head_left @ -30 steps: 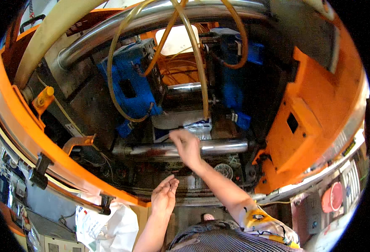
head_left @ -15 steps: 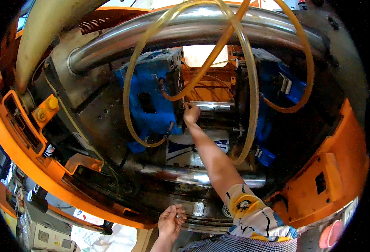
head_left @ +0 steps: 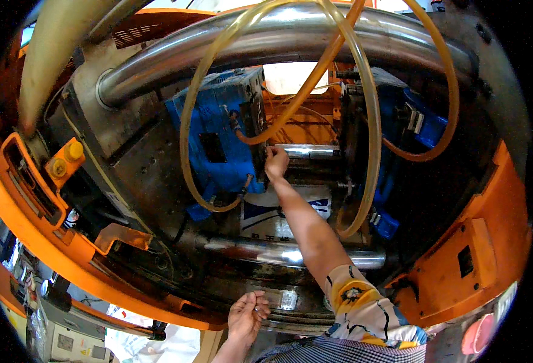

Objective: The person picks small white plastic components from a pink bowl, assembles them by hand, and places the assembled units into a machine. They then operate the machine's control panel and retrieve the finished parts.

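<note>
My right hand (head_left: 276, 163) reaches deep into the machine, its fingertips pinched together against the inner face of the left blue mould half (head_left: 218, 136). Whatever those fingers grip is too small or hidden to make out. Lower down, in front of the machine, my left hand (head_left: 247, 314) is curled with thumb and fingers together. A tiny shiny spot shows between them, too small to name. Facing the left half across a gap stands the right blue mould half (head_left: 390, 133). A shiny guide rod (head_left: 308, 151) spans the gap just beside my right hand.
Amber hoses (head_left: 372, 121) loop down in front of both halves. A thick steel bar (head_left: 236, 45) crosses above, and a lower steel bar (head_left: 266, 251) passes beneath my right arm. An orange frame (head_left: 97, 287) curves along the near left. A printed sheet (head_left: 260, 215) lies below the gap.
The view has shifted slightly, and the hoses appear a little further right. My right hand stays at the left mould half's face; my left hand keeps its curled pose.
</note>
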Action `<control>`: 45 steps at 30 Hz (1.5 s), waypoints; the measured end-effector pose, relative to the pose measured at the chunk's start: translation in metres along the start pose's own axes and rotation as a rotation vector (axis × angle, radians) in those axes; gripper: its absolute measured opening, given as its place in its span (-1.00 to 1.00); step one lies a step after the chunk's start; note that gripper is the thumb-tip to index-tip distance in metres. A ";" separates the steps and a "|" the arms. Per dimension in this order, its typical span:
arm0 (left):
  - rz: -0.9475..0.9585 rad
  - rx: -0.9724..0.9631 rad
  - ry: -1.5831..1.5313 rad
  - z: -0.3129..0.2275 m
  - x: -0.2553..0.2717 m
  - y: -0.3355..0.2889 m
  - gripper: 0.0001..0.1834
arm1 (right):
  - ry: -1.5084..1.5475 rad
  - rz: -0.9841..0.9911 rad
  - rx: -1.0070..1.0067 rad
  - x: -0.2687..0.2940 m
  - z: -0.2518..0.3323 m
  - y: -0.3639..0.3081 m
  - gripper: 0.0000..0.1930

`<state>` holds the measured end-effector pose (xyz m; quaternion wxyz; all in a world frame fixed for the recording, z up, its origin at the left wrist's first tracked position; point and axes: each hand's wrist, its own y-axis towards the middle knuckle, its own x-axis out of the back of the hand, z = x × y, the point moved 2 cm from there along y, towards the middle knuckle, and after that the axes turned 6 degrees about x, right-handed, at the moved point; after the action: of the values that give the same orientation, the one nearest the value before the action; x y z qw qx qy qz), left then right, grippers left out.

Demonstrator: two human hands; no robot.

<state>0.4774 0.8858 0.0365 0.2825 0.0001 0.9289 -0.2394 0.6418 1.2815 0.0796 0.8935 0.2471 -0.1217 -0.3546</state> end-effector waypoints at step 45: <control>0.133 -0.069 -0.100 -0.039 -0.035 0.026 -0.55 | 0.140 1.360 0.394 0.189 0.168 -0.160 -0.81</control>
<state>0.4902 0.9310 0.0719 0.3434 0.0399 0.9194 -0.1877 0.6201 0.9904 0.1461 0.8612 0.2956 -0.2533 0.3268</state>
